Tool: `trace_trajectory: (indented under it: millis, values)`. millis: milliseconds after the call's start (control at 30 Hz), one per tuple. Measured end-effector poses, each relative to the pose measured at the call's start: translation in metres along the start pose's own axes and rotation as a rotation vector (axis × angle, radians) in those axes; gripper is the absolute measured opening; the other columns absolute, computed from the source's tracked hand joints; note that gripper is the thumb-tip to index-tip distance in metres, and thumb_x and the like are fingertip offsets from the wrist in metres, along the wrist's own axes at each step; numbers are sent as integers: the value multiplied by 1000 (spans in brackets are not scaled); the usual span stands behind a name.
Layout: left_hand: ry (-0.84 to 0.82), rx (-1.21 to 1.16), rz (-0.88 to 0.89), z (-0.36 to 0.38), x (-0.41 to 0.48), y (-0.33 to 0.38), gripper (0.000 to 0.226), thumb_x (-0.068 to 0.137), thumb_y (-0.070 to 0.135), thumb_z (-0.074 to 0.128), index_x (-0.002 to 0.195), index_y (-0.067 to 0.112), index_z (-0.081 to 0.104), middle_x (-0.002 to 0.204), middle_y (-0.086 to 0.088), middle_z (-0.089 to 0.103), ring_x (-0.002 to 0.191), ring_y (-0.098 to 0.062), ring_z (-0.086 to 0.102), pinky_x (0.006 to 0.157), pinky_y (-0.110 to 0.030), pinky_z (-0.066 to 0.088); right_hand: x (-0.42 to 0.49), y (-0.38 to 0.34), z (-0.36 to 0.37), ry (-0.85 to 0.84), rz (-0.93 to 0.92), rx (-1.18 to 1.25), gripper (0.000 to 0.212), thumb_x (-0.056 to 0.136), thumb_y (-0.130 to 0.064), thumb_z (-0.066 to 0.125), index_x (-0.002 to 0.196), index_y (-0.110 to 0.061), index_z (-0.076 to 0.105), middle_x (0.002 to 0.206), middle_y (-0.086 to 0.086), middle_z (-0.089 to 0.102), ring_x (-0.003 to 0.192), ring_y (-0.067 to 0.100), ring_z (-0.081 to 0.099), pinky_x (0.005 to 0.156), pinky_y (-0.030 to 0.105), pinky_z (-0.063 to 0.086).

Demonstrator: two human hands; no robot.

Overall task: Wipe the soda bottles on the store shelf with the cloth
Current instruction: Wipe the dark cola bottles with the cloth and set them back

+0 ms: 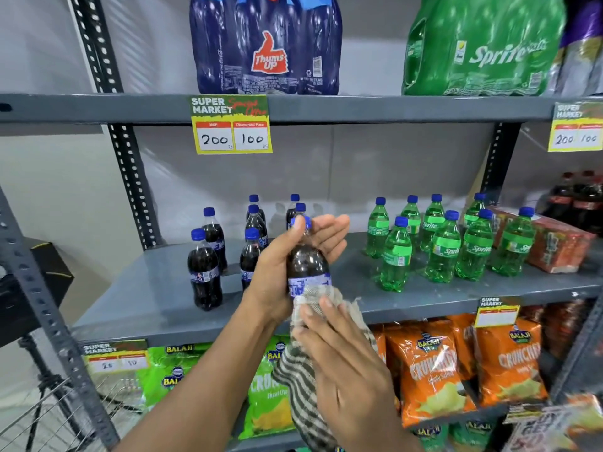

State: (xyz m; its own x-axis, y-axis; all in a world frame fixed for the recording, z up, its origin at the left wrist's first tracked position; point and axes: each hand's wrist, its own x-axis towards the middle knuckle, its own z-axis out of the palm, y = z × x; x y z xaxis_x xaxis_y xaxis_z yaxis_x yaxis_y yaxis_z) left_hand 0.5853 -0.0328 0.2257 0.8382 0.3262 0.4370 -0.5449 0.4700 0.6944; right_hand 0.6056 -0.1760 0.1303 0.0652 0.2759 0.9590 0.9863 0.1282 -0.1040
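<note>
- R hand point(342, 363): fingers flat, pressing cloth point(297, 386) on cola bottle point(308, 265) base, over shelf point(146, 282) front edge.
- L hand point(280, 259): thumb hooked round bottle neck, fingers straight behind.

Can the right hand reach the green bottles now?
Probably yes: the green bottles stand uncovered at the shelf front, nothing in between. But the right hand presses the cloth on the cola bottle.

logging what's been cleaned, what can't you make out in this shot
Head view:
Base of the held cola bottle: covered by the cloth and right hand.
Its label: blurred, partly under the cloth.
Thums Up pack and Sprite pack: tops cut by the upper edge.
Right price tag: blurred, cut by the edge.
</note>
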Motion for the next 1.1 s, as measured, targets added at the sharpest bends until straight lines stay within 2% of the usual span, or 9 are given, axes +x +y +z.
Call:
trace_trajectory:
  millis: [100, 233, 333, 500, 633, 800, 900, 967, 1100]
  values:
    - [30, 44, -32, 0, -5, -7, 43, 96, 38, 58, 117, 3, 72, 133, -23, 64, 133, -34, 55, 109, -41, 45, 6, -1, 2, 25, 26, -30, 29, 95, -3, 58, 118, -7, 76, 137, 1, 65, 140, 18, 54, 118, 40, 42]
    - [-7, 95, -59, 9, -8, -8, 50, 82, 45, 78, 112, 6, 74, 130, -21, 67, 128, -31, 59, 106, -39, 48, 27, 0, 7, 5, 7, -87, 30, 101, -6, 53, 121, -7, 75, 137, 2, 67, 141, 20, 53, 120, 43, 39]
    - [12, 67, -42, 3, -13, -1, 49, 80, 44, 80, 109, 5, 75, 128, -22, 68, 126, -31, 61, 105, -39, 49, 8, -6, 13, -37, -82, -102, 34, 107, -11, 44, 116, -12, 77, 135, 0, 70, 141, 19, 53, 118, 44, 40]
    - [27, 123, -31, -9, -21, 11, 37, 101, 34, 50, 110, 7, 75, 129, -21, 68, 130, -33, 58, 109, -40, 45, 10, -11, 26, -4, -99, -105, 30, 103, -7, 49, 120, -10, 74, 137, -2, 65, 141, 17, 53, 120, 41, 37]
    - [1, 103, -24, -11, -13, 29, 39, 100, 34, 48, 106, 9, 77, 127, -20, 69, 128, -31, 59, 106, -39, 47, 36, -19, 46, 88, -63, -136, 36, 93, 0, 61, 127, -7, 68, 137, -1, 63, 140, 16, 54, 120, 42, 38]
    - [-74, 26, 8, -19, -9, 49, 37, 101, 29, 46, 107, 2, 70, 122, -21, 70, 124, -31, 62, 110, -41, 44, 5, -31, 55, 7, -97, -160, 34, 106, -6, 44, 115, -7, 77, 134, -1, 66, 141, 13, 52, 121, 39, 36]
    - [-101, 24, -6, -19, -11, 43, 38, 101, 30, 44, 106, 3, 71, 122, -20, 71, 123, -31, 62, 110, -42, 44, 9, -31, 50, 40, -88, -154, 30, 99, 0, 56, 122, -10, 73, 134, -1, 66, 140, 13, 54, 120, 39, 38]
    - [-110, 37, -26, -16, -12, 36, 39, 102, 31, 44, 109, 3, 71, 124, -21, 69, 125, -32, 61, 108, -41, 46, 27, -27, 49, 100, -49, -133, 45, 88, 8, 67, 128, -11, 66, 135, -3, 65, 137, 14, 57, 119, 40, 39]
    - [-101, 55, -47, -12, -10, 28, 45, 105, 34, 42, 118, -2, 65, 132, -25, 64, 129, -34, 58, 104, -38, 48, 40, -17, 48, 137, 22, -35, 46, 84, 12, 69, 126, -8, 69, 132, -1, 68, 134, 16, 60, 118, 41, 40]
